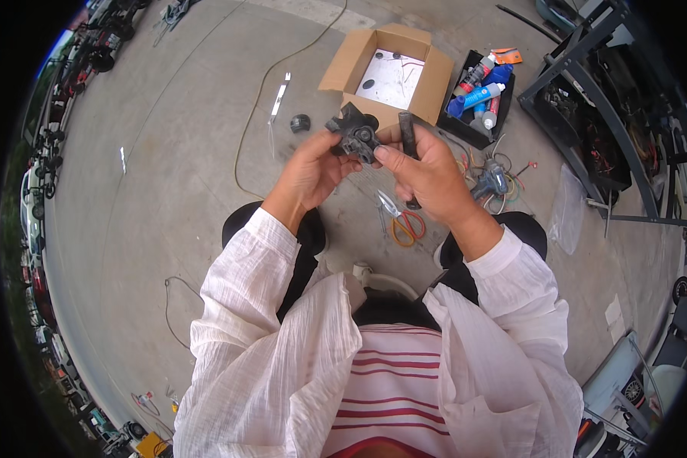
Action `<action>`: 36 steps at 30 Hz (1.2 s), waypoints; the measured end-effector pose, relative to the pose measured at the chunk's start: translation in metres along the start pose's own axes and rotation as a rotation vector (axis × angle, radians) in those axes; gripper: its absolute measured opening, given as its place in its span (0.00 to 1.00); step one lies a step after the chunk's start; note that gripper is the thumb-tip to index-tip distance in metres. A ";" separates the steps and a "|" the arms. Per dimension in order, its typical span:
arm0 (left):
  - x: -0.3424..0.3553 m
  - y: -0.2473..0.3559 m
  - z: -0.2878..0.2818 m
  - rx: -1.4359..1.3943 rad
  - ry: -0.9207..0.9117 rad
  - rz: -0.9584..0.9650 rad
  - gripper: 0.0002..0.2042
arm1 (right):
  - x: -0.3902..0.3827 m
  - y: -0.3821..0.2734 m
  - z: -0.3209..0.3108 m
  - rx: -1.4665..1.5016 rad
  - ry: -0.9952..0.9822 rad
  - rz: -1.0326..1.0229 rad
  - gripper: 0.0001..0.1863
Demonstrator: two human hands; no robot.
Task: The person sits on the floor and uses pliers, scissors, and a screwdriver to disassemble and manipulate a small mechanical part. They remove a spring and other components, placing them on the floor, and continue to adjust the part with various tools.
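Observation:
In front of me, my left hand (pixel 307 169) is closed on a dark, irregular mechanical part (pixel 355 137) with a pointed bracket and a round boss. My right hand (pixel 433 169) grips a dark straight bar (pixel 408 131), whose ends stick out above and below the fingers; its working end, if it has one, cannot be made out. The right thumb and fingers also touch the part's right side. Below the hands, scissors (pixel 402 221) with red and yellow handles lie on the floor. A small round black piece (pixel 300 123) rests beyond my left hand.
An open cardboard box (pixel 433 76) with small pieces inside stands ahead, beside a black tray (pixel 469 136) of bottles and tubes. Near my right knee lie a grey-blue power tool (pixel 492 179) and tangled wires. A metal rack (pixel 580 84) and clear plastic bag (pixel 567 210) are at right.

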State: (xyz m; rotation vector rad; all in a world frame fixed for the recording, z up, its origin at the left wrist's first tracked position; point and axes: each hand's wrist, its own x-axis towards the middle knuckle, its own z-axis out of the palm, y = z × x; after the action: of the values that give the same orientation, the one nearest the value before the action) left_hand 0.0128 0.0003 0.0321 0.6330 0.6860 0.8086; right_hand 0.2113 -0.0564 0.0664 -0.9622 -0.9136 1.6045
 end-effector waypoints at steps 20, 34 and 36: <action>0.004 -0.010 0.009 0.292 -0.064 -0.220 0.31 | 0.006 0.010 -0.017 -0.151 -0.006 0.041 0.12; 0.001 -0.021 0.000 0.878 0.141 0.296 0.26 | 0.000 0.009 -0.009 -0.959 -0.101 -0.506 0.15; 0.000 -0.021 0.002 0.986 0.172 0.299 0.26 | 0.000 0.009 -0.011 -0.998 -0.130 -0.460 0.15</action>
State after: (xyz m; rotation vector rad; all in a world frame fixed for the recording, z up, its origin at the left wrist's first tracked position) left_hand 0.0230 -0.0115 0.0177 1.5956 1.1723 0.7737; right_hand 0.2180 -0.0571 0.0539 -1.1716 -1.9452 0.7745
